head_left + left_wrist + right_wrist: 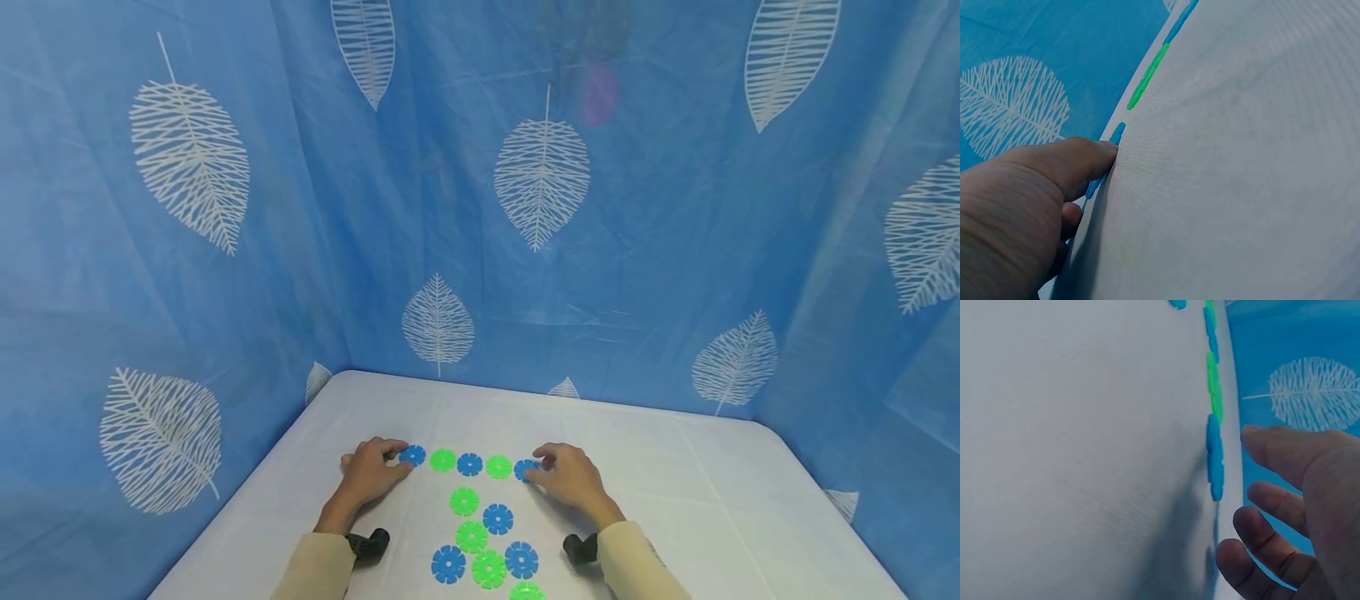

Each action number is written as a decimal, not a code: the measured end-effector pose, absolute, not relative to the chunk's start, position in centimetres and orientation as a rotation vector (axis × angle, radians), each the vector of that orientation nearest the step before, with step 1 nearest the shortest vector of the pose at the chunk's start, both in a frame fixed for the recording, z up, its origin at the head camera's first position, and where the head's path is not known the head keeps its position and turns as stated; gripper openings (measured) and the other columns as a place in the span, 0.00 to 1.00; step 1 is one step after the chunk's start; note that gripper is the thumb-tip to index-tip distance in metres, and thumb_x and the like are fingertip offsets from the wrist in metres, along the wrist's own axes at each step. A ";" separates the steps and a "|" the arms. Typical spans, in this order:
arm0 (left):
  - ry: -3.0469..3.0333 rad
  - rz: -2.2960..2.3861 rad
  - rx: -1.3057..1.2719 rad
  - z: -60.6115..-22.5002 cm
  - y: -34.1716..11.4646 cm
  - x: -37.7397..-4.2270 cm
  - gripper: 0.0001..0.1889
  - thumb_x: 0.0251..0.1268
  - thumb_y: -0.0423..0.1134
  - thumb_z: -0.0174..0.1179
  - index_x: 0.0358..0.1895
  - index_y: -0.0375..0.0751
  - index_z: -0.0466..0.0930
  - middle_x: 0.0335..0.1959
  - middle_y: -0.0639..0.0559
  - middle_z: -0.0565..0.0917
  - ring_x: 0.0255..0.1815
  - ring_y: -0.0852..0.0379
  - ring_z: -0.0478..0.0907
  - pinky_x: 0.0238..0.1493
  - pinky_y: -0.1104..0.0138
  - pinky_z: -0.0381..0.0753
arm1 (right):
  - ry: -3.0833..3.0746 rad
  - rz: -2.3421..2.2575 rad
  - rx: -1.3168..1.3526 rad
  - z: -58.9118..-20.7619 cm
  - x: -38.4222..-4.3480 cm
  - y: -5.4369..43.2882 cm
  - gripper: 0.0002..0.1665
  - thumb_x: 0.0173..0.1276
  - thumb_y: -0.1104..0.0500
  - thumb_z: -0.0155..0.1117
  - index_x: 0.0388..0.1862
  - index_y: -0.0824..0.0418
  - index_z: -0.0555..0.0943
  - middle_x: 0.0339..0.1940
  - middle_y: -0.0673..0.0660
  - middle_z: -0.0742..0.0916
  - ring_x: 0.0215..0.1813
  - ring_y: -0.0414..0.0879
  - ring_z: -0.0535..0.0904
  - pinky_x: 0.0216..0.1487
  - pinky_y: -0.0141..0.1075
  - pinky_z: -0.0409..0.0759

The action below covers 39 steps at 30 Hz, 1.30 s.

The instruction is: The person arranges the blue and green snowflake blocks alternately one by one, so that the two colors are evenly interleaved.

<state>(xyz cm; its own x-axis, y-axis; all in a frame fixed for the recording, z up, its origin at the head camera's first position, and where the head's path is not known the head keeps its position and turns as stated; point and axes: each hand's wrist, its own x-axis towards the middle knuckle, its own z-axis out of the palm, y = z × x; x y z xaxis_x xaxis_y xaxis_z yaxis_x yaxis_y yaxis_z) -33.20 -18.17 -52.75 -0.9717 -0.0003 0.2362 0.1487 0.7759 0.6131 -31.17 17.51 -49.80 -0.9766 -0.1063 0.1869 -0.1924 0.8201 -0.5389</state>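
Note:
My left hand [371, 472] pinches a notched blue plastic disc [412, 456] at the left end of a row, thumb on the near edge and index finger at the far one. In the left wrist view the thumb touches this disc [1120, 132]. At the row's right end, my right hand [570, 477] hovers over another blue disc [523, 471], partly covering it. The right wrist view shows the fingers loosely bent and apart from that disc [1215, 459], which lies flat. Between them lie a green disc [443, 460], a blue disc [470, 464] and a second green disc [498, 467].
Nearer to me on the white tabletop [697, 517] lie several more discs, among them a green one [464, 502] and a blue one [498, 519]. The lowest green disc [527, 592] is cut by the frame edge. A blue leaf-patterned curtain [637, 250] surrounds the table.

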 end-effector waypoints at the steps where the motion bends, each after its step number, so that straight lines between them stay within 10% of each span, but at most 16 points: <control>1: -2.748 -0.974 -0.115 -52.8 -18.2 -33.2 0.18 0.55 0.46 0.73 0.51 0.50 0.88 0.34 0.57 0.80 0.39 0.57 0.71 0.44 0.53 0.55 | -2.848 0.886 0.244 -49.7 -31.0 17.6 0.21 0.59 0.46 0.75 0.48 0.53 0.87 0.38 0.49 0.87 0.38 0.42 0.79 0.38 0.42 0.77; 39: -2.777 -0.939 -0.122 -52.7 -18.2 -33.2 0.19 0.56 0.46 0.72 0.53 0.50 0.87 0.36 0.55 0.81 0.41 0.55 0.73 0.44 0.53 0.55 | -2.859 1.411 0.887 -46.9 -21.4 18.3 0.17 0.68 0.50 0.68 0.51 0.57 0.85 0.40 0.53 0.86 0.33 0.34 0.78 0.35 0.31 0.78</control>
<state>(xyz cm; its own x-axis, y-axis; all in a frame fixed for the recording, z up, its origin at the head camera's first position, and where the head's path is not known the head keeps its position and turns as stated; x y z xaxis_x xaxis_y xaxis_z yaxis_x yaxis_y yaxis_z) -33.23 -18.22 -52.67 -0.9751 0.0121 0.2215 0.1440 0.7938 0.5908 -21.43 18.29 -46.87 -0.8433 -0.5310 0.0829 -0.3889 0.4964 -0.7761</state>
